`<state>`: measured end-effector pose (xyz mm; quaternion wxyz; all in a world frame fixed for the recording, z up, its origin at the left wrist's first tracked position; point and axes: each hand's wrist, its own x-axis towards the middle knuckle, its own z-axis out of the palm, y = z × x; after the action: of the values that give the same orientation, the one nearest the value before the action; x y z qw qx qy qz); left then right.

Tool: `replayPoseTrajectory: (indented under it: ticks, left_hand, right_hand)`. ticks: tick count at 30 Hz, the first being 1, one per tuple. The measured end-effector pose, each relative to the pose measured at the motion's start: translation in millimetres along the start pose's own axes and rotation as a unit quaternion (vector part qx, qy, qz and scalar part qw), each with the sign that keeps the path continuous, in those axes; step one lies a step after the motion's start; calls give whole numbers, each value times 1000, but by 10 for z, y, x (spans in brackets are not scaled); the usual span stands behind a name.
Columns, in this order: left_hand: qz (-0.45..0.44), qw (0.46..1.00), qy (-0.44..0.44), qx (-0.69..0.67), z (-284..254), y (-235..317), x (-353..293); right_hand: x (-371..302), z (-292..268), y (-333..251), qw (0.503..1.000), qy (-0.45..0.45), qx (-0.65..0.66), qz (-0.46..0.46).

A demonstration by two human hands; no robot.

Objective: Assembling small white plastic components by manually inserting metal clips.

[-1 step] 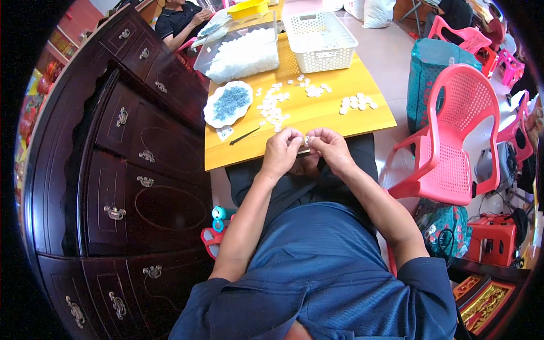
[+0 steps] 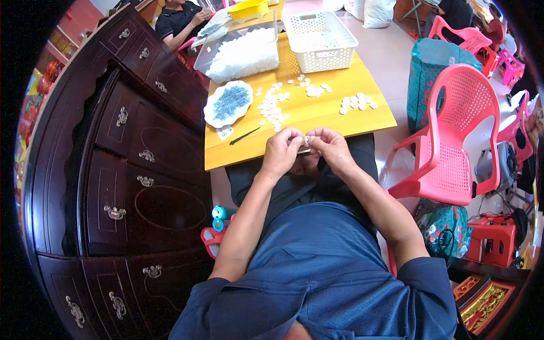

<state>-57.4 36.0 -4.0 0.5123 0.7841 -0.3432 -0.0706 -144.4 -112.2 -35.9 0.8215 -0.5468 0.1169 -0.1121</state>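
Note:
At the near edge of the yellow table (image 2: 323,119), my left hand (image 2: 279,150) and my right hand (image 2: 333,149) meet fingertip to fingertip. Thumbs and forefingers pinch a small white piece (image 2: 306,140) between them; its exact kind is too small to make out. Beyond them lie several loose white round pieces (image 2: 273,107), with a separate cluster of white pieces (image 2: 357,102) farther right. A scalloped white plate (image 2: 213,116) holds a heap of tiny blue-grey parts (image 2: 231,102). Nearer me, a thin black pen-like tool (image 2: 245,136) rests beside a small printed card (image 2: 224,133).
At the table's far side stand a clear tub (image 2: 207,63) full of white pieces and a white perforated basket (image 2: 326,60). A dark wooden cabinet (image 2: 153,141) borders my left. To the right are a pink plastic chair (image 2: 447,164) and a teal bag (image 2: 422,85). Another person (image 2: 173,25) sits far left.

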Motion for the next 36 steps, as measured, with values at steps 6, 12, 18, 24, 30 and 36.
replayPoseTrajectory:
  ticks: [6, 12, 18, 24, 30, 36]
  left_hand:
    - [13, 1000, -1, -11, 28, -47, 2]
    - [-21, 997, -20, -78, 66, -165, 8]
    - [-26, 996, -14, -80, 113, -177, 17]
    - [-17, 997, -4, -69, 139, -162, 28]
    - [-43, 990, -29, -128, 145, -202, 128]
    - [-12, 994, -2, -104, 116, -314, 468]
  right_hand:
    - [14, -4, 30, 1000, 19, -20, -3]
    - [16, 11, 87, 998, 26, -44, -34]
    - [-3, 41, 93, 998, 45, -40, -33]
    - [2, 44, 105, 998, 51, -33, -26]
    - [89, -41, 141, 998, 48, -13, -46]
    - [102, -128, -14, 990, 119, 26, -65]
